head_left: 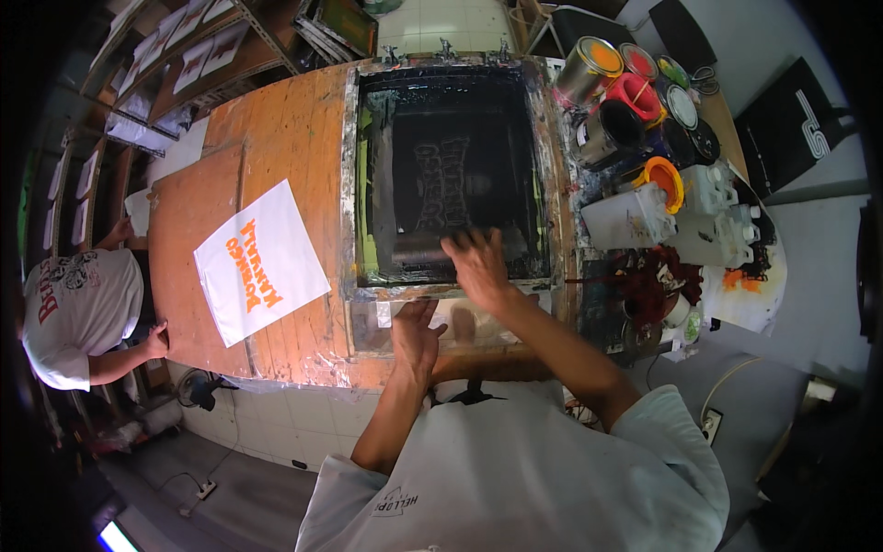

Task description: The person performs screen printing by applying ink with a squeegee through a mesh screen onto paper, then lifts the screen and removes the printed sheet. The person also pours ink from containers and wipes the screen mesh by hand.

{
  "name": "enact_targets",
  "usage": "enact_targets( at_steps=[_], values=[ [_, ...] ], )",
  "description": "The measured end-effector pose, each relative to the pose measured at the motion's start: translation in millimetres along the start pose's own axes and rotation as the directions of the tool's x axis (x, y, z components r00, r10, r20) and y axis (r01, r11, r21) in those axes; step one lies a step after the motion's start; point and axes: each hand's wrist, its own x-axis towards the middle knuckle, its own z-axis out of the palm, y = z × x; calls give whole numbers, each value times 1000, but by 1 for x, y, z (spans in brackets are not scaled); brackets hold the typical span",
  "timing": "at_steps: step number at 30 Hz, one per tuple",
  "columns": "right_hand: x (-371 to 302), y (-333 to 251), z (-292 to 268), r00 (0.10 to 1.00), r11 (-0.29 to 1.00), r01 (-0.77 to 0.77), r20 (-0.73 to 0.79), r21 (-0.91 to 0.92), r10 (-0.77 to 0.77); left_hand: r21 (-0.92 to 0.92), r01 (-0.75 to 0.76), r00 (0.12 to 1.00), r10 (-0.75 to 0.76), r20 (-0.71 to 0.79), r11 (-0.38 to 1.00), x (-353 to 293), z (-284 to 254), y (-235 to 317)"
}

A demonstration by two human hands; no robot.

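A black-inked printing screen [451, 175] in a paint-crusted frame [349, 184] lies flat on the orange wooden table [285, 129]. My right hand [475, 264] grips a dark squeegee [418, 248] resting across the near part of the mesh. My left hand [416, 333] lies flat, fingers spread, on the near edge of the frame. To the left of the screen a white sheet [260, 260] with orange printed lettering rests on the table.
Open paint cans [607, 101], an orange-rimmed tub [664, 175] and white jugs [717, 212] crowd the right side. Another person in a white shirt [78, 308] stands at the table's left end, one hand on its edge. Shelves [175, 64] with prints line the far left.
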Motion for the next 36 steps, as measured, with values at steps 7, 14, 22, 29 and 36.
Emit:
enact_targets(
  at_steps=[7,14,22,29,36],
  values=[
    [129,57,6,995,998,-54,-84,-34,51,54,23,1000,-22,-22,998,-8,9,6],
    [236,102,-7,990,990,-132,47,52,130,47,25,998,-23,-53,999,-6,8,6],
    [283,143,6,975,989,-145,-176,-40,136,23,49,998,-48,-49,999,-7,-1,5],
    [267,144,-49,952,948,-299,96,109,290,-5,-21,997,21,70,1000,-5,-18,-1],
    [142,99,-102,963,935,-75,268,345,-21,30,-183,949,168,265,983,-11,-17,12]
  ],
)
